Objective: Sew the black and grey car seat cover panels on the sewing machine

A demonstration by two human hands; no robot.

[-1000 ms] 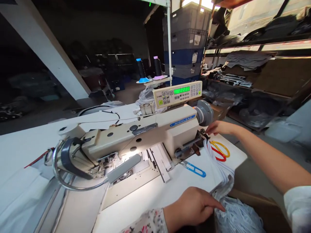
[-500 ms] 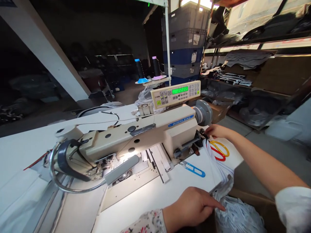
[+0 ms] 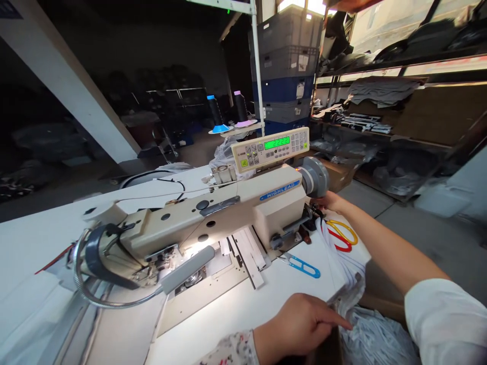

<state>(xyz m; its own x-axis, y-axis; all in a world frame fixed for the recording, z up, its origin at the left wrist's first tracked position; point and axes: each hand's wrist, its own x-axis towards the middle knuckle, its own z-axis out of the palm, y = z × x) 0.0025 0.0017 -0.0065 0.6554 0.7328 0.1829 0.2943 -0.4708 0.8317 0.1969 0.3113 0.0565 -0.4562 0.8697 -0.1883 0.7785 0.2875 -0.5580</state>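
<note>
My left hand (image 3: 297, 324) is at the table's front edge, index finger stretched out over a box of white strips (image 3: 376, 334); nothing shows in it. My right hand (image 3: 330, 201) reaches behind the right end of the sewing machine (image 3: 228, 203), below its handwheel (image 3: 315, 176); its fingers are mostly hidden. Close by that hand, white tape (image 3: 340, 253) hangs over the table edge. Scissors with red and yellow handles (image 3: 347, 233) lie beside the tape. Blue thread snips (image 3: 303, 266) rest on the tabletop between my two hands.
A grey lamp (image 3: 188, 271) on a bendable metal neck lights the needle area. Behind the machine stand a control panel (image 3: 272, 148) and two thread cones (image 3: 216, 116). Stacked crates (image 3: 287, 66) and a loaded shelf (image 3: 380, 126) are farther back.
My right hand has moved farther in behind the machine's end, its forearm shifting left. The left hand keeps almost the same pose. The whole view has shifted slightly.
</note>
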